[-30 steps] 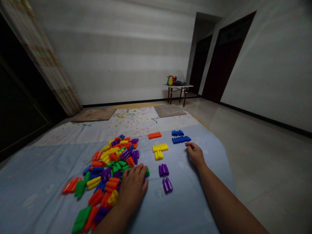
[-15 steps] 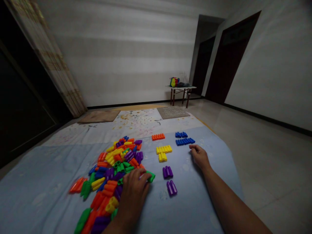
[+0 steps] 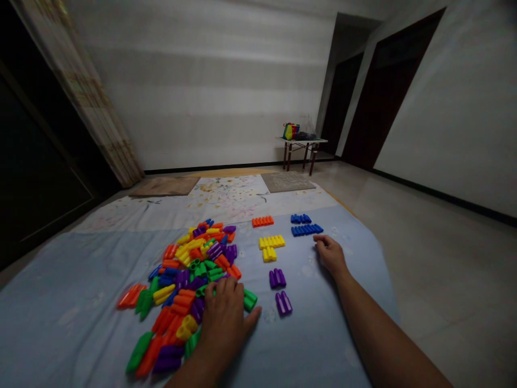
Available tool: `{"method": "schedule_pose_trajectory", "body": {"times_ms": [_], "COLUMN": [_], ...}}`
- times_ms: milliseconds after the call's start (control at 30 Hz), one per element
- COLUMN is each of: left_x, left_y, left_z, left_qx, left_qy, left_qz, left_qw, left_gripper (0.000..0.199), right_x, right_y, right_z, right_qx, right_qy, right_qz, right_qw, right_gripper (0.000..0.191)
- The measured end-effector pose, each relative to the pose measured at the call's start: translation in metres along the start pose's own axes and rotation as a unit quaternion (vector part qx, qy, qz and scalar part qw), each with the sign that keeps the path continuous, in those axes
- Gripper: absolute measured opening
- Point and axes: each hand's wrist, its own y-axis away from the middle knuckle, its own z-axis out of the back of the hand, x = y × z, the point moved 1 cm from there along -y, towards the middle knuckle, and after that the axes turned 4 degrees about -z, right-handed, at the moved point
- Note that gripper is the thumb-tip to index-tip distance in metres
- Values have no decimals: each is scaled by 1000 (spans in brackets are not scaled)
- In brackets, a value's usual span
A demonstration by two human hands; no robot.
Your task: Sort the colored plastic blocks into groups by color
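Note:
My left hand lies palm down at the right edge of a pile of coloured plastic bullet-shaped blocks, its fingers and thumb apart. A green block rests on the cloth between its fingers and thumb, not gripped. My right hand rests on the cloth with its fingers curled in, just below a row of blue blocks; no object shows in it. Between the hands, purple blocks form two small groups, with yellow blocks and an orange row farther away.
A pale blue and floral cloth lies under everything. Two mats, one brown and one grey, lie at its far edge. Beyond stands a small table with a colourful bag on it. Tiled floor runs along the right.
My left hand has let go of the green block and opened, drawing slightly back toward me. My right hand has stayed in place. The view has tilted slightly.

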Motion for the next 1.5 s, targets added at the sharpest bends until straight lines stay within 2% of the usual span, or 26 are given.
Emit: {"method": "schedule_pose_trajectory", "body": {"times_ms": [133,267,433,600,700,867,1000,1267,1400,1500], "left_x": [1,5,-3,-36,-62,-101,-117,-125,-122,-106], "left_y": [-5,-6,-16,-53,-83,-120,-134,-153,-145,-127], "left_z": [2,1,0,3,-2,-19,-30,-48,-40,-25], "left_qx": [24,35,15,-22,-39,-21,-3,43,41,19], "left_qy": [-10,7,52,103,115,106,90,89,108,127], "left_qz": [-2,-12,-48,-99,-113,-136,-133,-103,-97,-110], "left_qw": [1000,999,997,989,986,985,987,990,989,986], "left_gripper": [34,36,38,38,37,35,36,39,60,54], "right_x": [1,0,1,1,-4,-10,-10,-11,-12,-14], "right_y": [-2,-5,-7,-11,-15,-21,-22,-22,-19,-16], "right_z": [2,4,8,16,19,24,28,25,25,26], "right_qx": [-2,-13,-33,-81,-108,-138,-154,-146,-138,-130], "right_qy": [-20,-46,-57,-97,-122,-147,-144,-147,-145,-137], "right_qz": [-2,-3,-2,-33,-65,-81,-75,-75,-82,-85], "right_qw": [1000,999,998,991,985,976,975,975,976,978], "right_gripper": [30,30,29,31,32,31,30,30,31,34]}}
